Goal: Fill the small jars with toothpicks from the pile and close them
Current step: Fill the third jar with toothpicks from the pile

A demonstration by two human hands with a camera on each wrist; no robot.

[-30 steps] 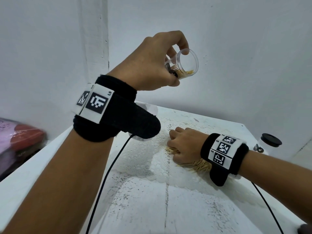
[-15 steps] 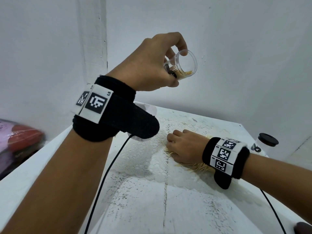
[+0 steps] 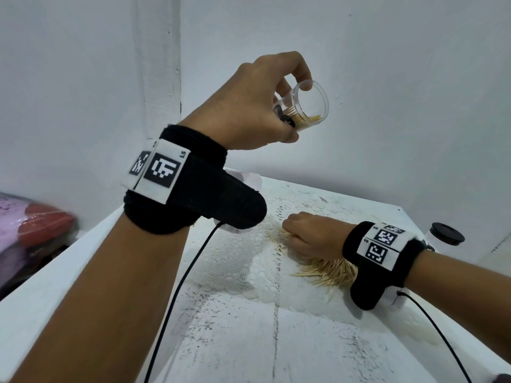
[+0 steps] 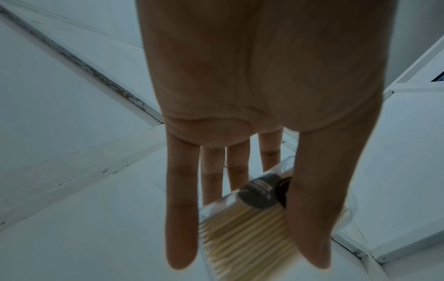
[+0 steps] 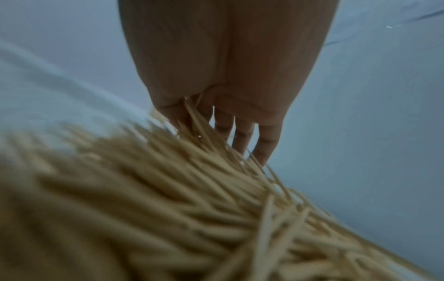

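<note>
Since a second ago, right hand [image 3: 309, 236] has curled tighter, gathering toothpicks [image 3: 329, 272] (probably pinching some). Left hand [image 3: 257, 106] grips the part-filled jar [image 3: 309, 106] at twelve o'clock. Next: feed them in.

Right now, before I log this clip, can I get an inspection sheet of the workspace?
Surface: white table, paint worn, with a lace doily under the work.
Job's things: open jar, tilted, partly filled with toothpicks; pile loose on the doily; capped jar at the table's far right edge.
Clutter: nothing seen on the table.
Grippers: left hand holds the open jar raised above the table; right hand is down in the pile, toothpicks between its fingers.
Cables: a black cable runs from each wristband across the table.
Surroundings: white walls; pink and red bags off the table's left side.
</note>
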